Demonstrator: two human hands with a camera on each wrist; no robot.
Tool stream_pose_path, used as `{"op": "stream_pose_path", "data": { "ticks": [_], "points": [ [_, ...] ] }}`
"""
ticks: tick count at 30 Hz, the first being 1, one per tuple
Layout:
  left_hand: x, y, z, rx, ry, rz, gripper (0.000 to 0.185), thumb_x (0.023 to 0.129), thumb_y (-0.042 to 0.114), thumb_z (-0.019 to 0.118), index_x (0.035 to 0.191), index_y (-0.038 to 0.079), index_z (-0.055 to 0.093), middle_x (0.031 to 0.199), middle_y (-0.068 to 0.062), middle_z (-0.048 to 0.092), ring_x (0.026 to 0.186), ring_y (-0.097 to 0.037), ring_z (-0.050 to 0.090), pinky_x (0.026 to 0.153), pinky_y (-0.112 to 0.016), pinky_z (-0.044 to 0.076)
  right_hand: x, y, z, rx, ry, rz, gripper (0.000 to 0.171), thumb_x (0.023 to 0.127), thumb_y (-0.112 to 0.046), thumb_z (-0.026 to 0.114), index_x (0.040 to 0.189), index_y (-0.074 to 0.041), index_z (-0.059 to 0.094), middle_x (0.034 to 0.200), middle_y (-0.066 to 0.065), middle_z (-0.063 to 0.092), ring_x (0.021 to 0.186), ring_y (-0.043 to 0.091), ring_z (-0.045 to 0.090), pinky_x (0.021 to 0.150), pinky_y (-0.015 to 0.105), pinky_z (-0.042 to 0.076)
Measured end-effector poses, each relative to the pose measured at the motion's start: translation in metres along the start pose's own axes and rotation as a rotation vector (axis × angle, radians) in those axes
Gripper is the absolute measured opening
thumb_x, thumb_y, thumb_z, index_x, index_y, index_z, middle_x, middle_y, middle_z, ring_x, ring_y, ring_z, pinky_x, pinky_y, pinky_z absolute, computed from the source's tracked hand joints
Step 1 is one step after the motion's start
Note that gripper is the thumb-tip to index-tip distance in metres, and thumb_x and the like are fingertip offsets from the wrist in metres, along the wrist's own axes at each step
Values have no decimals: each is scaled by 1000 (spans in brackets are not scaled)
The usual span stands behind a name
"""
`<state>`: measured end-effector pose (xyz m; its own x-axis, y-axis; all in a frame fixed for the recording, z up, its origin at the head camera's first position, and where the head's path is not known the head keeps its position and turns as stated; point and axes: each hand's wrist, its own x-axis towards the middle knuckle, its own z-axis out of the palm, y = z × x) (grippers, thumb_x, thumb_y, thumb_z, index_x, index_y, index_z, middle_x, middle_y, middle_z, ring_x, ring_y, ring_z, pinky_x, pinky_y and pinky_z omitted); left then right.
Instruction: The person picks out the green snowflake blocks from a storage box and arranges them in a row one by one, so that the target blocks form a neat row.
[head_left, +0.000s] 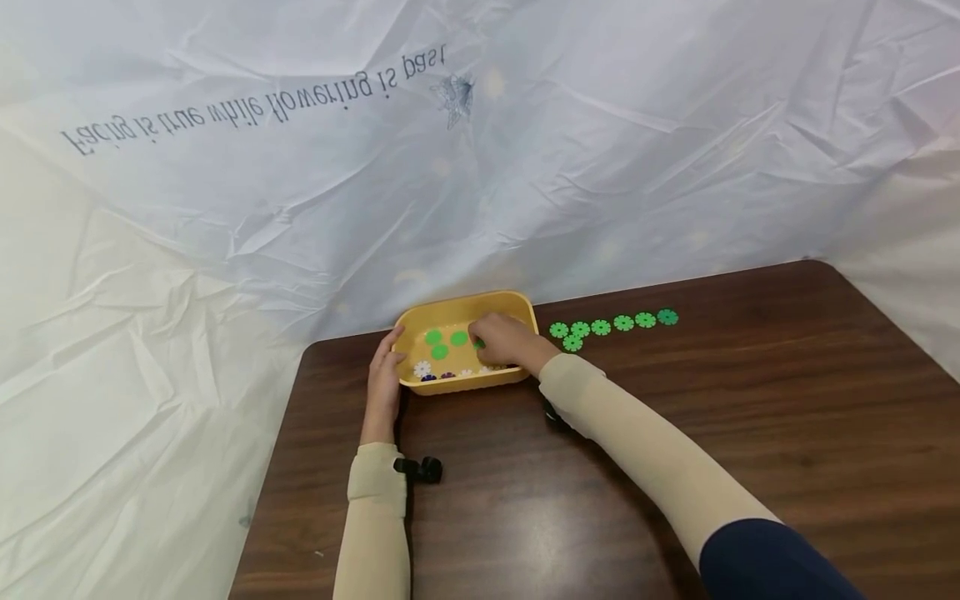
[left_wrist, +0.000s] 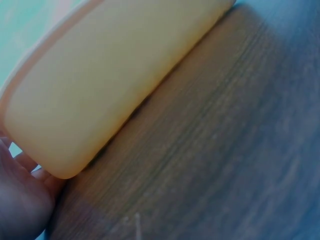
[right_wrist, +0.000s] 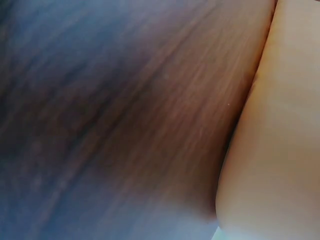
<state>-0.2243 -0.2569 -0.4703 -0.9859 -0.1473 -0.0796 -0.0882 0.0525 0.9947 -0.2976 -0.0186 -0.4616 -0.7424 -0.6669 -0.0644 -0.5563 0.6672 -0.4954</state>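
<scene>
A yellow tray (head_left: 465, 298) stands at the back of the dark wooden table (head_left: 712, 400). In it lie green toothed discs (head_left: 435, 337), a white one (head_left: 422, 368) and purple ones along the near wall. My left hand (head_left: 384, 379) rests flat against the tray's left side, fingers straight; the left wrist view shows the tray wall (left_wrist: 100, 85) and my palm (left_wrist: 20, 200) beside it. My right hand (head_left: 504, 340) reaches into the tray, fingers curled down at a green disc (head_left: 477, 343); the fingertips are hidden. The right wrist view shows only the tray wall (right_wrist: 280, 125) and the table.
A row of several green discs (head_left: 611, 324) lies on the table right of the tray. A crumpled white sheet (head_left: 480, 167) hangs behind the table. Black camera mounts (head_left: 420, 469) sit at my wrists. Bare wood stretches in front and to the right.
</scene>
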Motion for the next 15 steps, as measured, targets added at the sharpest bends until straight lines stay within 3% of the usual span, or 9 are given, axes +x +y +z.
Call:
{"op": "stream_pose_path", "data": {
  "ticks": [6, 9, 12, 15],
  "points": [
    [-2, 5, 0, 5, 0, -24, 53, 97, 4, 40, 147, 16, 48, 158, -2, 32, 145, -23, 27, 113, -42, 28, 1, -1, -3, 29, 15, -51, 9, 87, -6, 58, 81, -13, 57, 71, -2, 46, 55, 10, 35, 54, 26, 31],
    [-2, 7, 0, 0, -3, -30, 53, 97, 3, 40, 147, 17, 48, 158, -2, 32, 144, -24, 29, 112, -42, 29, 0, -3, -7, 18, 18, -78, 9, 87, -8, 59, 82, -14, 59, 74, -2, 48, 58, 11, 34, 57, 27, 32],
    [-2, 6, 1, 3, -6, -24, 53, 96, 3, 41, 148, 16, 48, 158, -2, 32, 144, -22, 29, 112, -41, 29, -3, -4, -11, -6, 4, -119, 7, 89, -9, 61, 91, -11, 67, 86, 0, 60, 67, 11, 46, 64, 28, 41],
    [-1, 4, 0, 3, -4, -18, 53, 96, 3, 41, 148, 16, 48, 158, -2, 32, 144, -22, 28, 113, -41, 28, -7, -5, -17, -38, -13, -172, 18, 91, -12, 62, 105, -6, 71, 103, 4, 66, 83, 13, 57, 75, 30, 48]
  ]
}}
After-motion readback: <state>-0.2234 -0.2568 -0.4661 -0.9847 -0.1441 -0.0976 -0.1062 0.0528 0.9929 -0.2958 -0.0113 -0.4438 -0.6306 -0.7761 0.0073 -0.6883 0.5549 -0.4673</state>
